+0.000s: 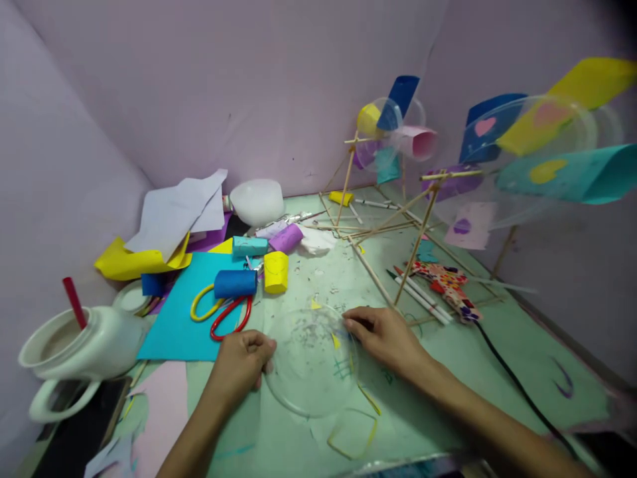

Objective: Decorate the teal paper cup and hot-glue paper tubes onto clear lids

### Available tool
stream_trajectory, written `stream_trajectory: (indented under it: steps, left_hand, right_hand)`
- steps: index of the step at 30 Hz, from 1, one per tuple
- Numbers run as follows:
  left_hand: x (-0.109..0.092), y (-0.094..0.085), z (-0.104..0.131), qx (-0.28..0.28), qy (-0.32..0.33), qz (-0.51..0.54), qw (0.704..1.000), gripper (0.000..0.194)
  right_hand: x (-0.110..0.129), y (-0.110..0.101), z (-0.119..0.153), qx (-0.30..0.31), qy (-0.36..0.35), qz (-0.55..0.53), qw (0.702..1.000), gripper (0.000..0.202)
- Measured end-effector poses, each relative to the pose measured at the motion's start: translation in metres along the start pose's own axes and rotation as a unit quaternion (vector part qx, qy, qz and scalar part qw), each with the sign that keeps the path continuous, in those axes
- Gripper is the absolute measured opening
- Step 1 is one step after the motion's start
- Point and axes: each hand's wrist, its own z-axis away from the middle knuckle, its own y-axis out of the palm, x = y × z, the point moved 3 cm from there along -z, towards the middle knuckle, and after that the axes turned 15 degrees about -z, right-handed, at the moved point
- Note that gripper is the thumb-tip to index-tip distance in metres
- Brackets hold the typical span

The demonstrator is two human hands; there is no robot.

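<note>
A clear round plastic disc (311, 392), like a lid, is held between my two hands just over the green tabletop, which shows through it. My left hand (246, 358) pinches its left rim with curled fingers. At the upper right rim, thumb and fingers of my right hand (385, 335) close on the edge. Just beyond my left hand lie scissors (232, 318) with one yellow and one red handle loop. A blue paper roll (235, 284) covers part of them. Next to it stands a yellow paper roll (275, 272).
Two stick frames carry wheels with coloured paper blades (527, 153) at the right. A patterned glue-gun-like tool (450, 289) with a black cord lies beside pens (423, 295). A white pitcher (109, 342) stands left, near blue paper (174, 332) and a white bottle (257, 202).
</note>
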Motion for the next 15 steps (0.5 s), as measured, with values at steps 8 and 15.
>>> stream_trajectory:
  steps: [8, 15]
  left_hand:
    - [0.003, 0.002, -0.008, -0.029, 0.021, 0.005, 0.999, 0.026]
    - [0.028, 0.006, -0.028, -0.007, 0.056, 0.022, 0.998, 0.030]
  right_hand:
    - [0.103, -0.017, -0.064, -0.078, -0.150, 0.116, 0.979, 0.021]
    - [0.208, -0.006, -0.223, -0.079, -0.163, 0.176, 0.968, 0.023]
